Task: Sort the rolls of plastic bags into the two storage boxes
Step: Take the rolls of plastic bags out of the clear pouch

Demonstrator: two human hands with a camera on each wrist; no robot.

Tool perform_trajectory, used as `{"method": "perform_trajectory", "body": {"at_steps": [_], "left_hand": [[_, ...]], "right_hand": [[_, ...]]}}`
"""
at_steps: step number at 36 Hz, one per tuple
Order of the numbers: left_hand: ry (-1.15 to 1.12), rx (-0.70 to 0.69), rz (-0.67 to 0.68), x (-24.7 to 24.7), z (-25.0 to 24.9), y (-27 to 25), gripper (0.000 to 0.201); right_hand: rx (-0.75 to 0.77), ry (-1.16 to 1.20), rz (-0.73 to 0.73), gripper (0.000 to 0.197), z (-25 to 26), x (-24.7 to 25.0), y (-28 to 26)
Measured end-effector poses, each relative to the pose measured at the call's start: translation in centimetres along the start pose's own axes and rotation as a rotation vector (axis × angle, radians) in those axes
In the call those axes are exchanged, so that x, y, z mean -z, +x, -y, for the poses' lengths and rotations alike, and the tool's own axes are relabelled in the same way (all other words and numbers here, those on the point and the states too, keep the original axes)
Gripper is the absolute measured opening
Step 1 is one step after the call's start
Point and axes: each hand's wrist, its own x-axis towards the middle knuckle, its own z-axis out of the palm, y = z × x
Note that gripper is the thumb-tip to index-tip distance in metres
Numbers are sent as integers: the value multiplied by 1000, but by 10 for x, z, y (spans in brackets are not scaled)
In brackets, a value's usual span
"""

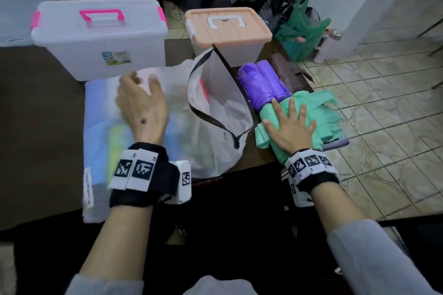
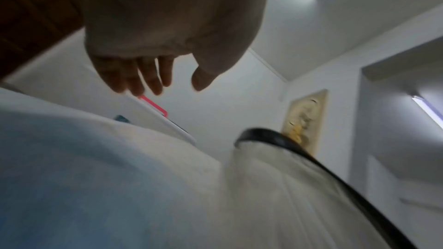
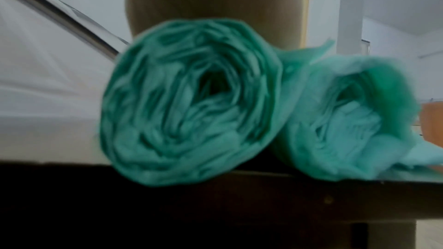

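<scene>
From the head view, your right hand (image 1: 291, 124) lay flat, fingers spread, pressing the mint-green rolls of plastic bags (image 1: 309, 122), with the purple rolls (image 1: 261, 84) just beyond (both lidded boxes sat behind). Your left hand (image 1: 141, 105) hovered, fingers relaxed, over a translucent zip pouch (image 1: 215, 112). At the left wrist, loose fingers (image 2: 134, 75) held nothing. At the right wrist, two green roll ends (image 3: 191, 101) sat at the dark table's edge (image 3: 215, 205).
</scene>
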Motion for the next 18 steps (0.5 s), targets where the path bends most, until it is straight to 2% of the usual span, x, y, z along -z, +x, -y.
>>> {"method": "perform_trajectory", "body": {"at_steps": [2, 5, 8, 10, 14, 18], "left_hand": [[169, 106, -35, 14, 9, 4, 46], [335, 334, 112, 26, 18, 8, 56], [387, 524, 225, 31, 34, 12, 62], [393, 568, 206, 34, 46, 11, 60], [444, 535, 109, 38, 62, 5, 64], [405, 622, 80, 46, 76, 14, 64]], "right_hand": [[-4, 13, 14, 65, 2, 1, 1], [-11, 42, -7, 66, 4, 2, 3], [13, 29, -27, 64, 5, 1, 5], [25, 33, -40, 64, 6, 0, 5], [19, 43, -33, 63, 6, -1, 6], [12, 84, -60, 64, 8, 2, 7]]}}
